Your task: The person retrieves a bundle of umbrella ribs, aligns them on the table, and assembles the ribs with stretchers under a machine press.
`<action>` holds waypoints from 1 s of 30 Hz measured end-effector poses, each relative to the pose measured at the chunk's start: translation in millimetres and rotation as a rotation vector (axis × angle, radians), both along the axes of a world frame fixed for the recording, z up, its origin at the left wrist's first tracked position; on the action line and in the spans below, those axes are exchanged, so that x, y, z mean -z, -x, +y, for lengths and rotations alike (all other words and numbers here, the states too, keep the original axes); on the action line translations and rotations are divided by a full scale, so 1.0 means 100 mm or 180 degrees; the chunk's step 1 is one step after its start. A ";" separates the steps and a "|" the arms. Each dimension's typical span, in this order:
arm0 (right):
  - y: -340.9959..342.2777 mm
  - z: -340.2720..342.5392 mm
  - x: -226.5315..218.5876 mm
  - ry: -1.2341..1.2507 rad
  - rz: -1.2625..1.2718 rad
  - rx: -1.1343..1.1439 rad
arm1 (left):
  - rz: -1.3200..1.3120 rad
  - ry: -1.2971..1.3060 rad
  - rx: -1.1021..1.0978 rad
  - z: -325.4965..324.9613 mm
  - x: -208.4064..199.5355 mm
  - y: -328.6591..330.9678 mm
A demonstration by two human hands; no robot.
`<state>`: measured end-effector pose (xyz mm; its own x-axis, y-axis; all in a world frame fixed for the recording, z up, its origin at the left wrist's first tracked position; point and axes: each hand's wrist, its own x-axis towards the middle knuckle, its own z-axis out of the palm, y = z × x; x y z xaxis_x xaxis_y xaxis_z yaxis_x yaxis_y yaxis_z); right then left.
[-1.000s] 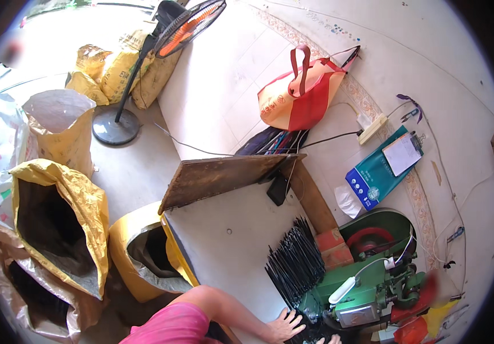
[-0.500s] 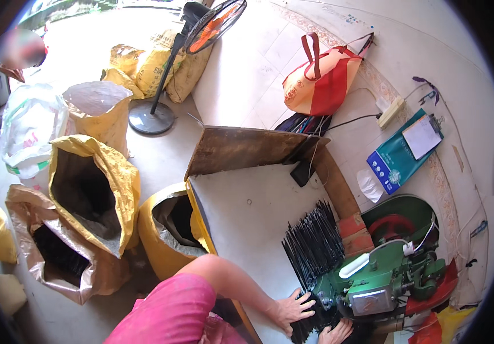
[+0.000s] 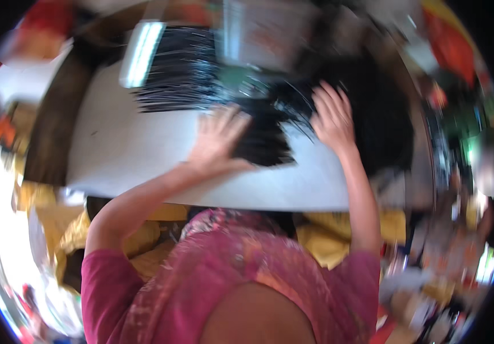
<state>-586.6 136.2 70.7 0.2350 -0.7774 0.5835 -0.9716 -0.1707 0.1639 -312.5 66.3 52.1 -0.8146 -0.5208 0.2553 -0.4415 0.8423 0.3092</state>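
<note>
On the tabletop (image 3: 161, 140), the middle bundle of black strips (image 3: 263, 140) lies between my two hands, and I place everything else by it. My left grip (image 3: 221, 135) is at the bundle's left edge, back of the hand up, fingers fanned apart and the thumb stretched out along its near edge. The fingertips overlap the strips, but the blur is too strong for me to tell how firmly they press. My right grip (image 3: 332, 117) is to the right of the bundle and a little farther from me, fingers extended and nearly side by side, with nothing pinched between them. It sits by some loose strips (image 3: 295, 106) that trail off the bundle's right side; whether I touch them, I cannot tell.

Beyond the bundle to the left lies a thick stack of black strips (image 3: 181, 71), roughly lined up crosswise, with a bright white lamp (image 3: 141, 54) at its left end. Just beyond the bundle shows a green machine part (image 3: 240, 81), smeared by blur. Well to the bundle's right, past my hand, spreads a large dark heap (image 3: 379, 114). Nearer me than the bundle, below the tabletop's front edge, are yellow sacks (image 3: 327, 235).
</note>
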 end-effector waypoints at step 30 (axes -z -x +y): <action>0.09 0.35 0.26 -0.0253 -0.0102 0.0160 | -0.0133 0.0391 0.0580 0.06 -0.01 0.50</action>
